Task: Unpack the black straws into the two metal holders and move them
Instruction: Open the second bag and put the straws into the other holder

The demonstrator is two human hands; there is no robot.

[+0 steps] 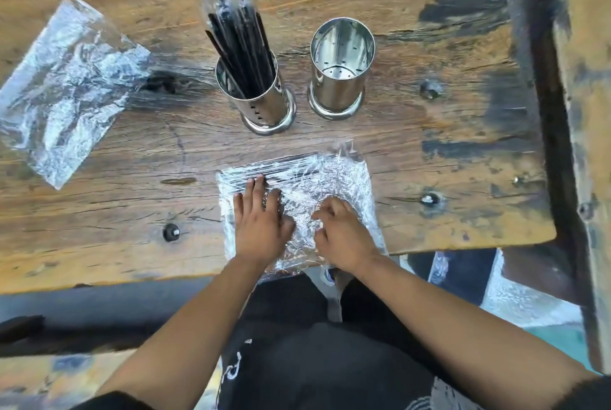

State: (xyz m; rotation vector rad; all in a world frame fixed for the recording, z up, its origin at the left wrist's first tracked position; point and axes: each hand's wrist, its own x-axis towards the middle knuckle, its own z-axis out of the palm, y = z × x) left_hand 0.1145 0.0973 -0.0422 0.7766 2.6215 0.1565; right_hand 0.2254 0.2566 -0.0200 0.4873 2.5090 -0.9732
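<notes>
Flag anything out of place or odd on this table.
An empty plastic bag lies loose at the table's far left. The left holder is full of straws; the right holder is empty. Nothing is spilled or tipped.

Head camera looks steeply down, close over the wooden table (99,237).

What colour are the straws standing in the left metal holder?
Black, some in clear wrappers. The straws show in the head view, standing in the left holder.
</notes>
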